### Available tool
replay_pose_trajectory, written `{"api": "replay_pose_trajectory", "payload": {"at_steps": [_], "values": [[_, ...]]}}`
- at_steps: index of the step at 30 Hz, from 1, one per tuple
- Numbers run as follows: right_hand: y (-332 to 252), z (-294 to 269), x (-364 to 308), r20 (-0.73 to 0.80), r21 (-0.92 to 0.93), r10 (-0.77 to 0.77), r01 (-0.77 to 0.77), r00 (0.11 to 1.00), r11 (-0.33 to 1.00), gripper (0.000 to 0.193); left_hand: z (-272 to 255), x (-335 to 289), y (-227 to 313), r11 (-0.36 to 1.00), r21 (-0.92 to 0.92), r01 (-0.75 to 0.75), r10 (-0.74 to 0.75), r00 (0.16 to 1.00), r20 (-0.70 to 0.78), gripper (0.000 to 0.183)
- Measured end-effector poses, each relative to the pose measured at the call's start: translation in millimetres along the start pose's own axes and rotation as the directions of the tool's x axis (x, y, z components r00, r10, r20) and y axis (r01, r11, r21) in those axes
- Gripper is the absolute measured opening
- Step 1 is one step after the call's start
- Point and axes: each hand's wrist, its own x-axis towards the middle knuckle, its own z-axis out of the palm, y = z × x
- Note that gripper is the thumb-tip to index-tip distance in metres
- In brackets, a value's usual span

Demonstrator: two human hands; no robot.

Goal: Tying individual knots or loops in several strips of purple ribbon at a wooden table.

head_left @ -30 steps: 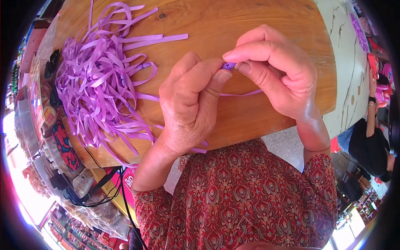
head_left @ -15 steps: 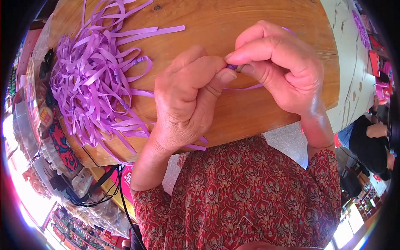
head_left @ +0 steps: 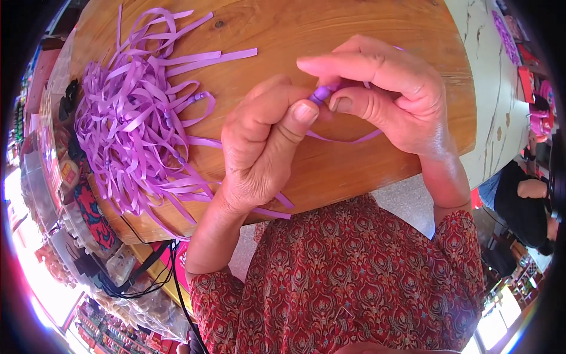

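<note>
Over the wooden table (head_left: 330,29) both my hands pinch one purple ribbon strip (head_left: 345,139). My left hand (head_left: 265,144) grips it between thumb and forefinger. My right hand (head_left: 383,94) holds the folded purple end (head_left: 323,92) just to the right of the left thumb, fingertips touching. A loop of the strip hangs below my right hand, and its tail (head_left: 277,206) runs out under my left wrist. A loose pile of purple ribbon strips (head_left: 138,127) lies on the table to the left of my left hand.
The table's curved front edge runs just above my red patterned clothing (head_left: 354,277). Black cables (head_left: 141,277) and packaged goods sit at lower left. A pale stone surface (head_left: 495,88) lies to the right, and another person in dark clothes (head_left: 525,200) is at the far right.
My right forefinger has stretched out leftward over the left hand. The folded purple end shows more between the fingertips. The ribbon loop below the right hand has grown.
</note>
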Motion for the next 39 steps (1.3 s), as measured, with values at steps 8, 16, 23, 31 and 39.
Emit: {"api": "replay_pose_trajectory", "payload": {"at_steps": [8, 16, 23, 31, 39], "values": [[-6, -7, 2, 0.057, -0.265, -0.132, 0.143, 0.99, 0.954, 0.035, -1, -2, 5, 0.997, -0.061, 0.04, -0.038, 0.999, 0.035, 0.006], [-4, 0, -1, -0.006, -0.279, -0.164, 0.156, 0.986, 0.948, 0.037, -3, -7, 5, 0.96, -0.224, 0.17, -0.154, 0.984, 0.087, 0.017], [-4, -2, 0, -0.005, -0.296, -0.227, 0.216, 0.974, 0.93, 0.03, -2, -10, 9, 0.802, -0.477, 0.358, -0.348, 0.931, 0.113, 0.022], [-4, -3, 1, 0.016, -0.386, -0.249, 0.236, 0.968, 0.892, 0.022, 0, -6, 5, 0.921, -0.301, 0.247, -0.232, 0.969, 0.087, 0.014], [-5, 2, -4, 0.02, -0.336, -0.179, 0.175, 0.984, 0.926, 0.015, -2, -2, 1, 0.993, 0.104, -0.052, 0.042, 0.995, 0.094, 0.007]]}}
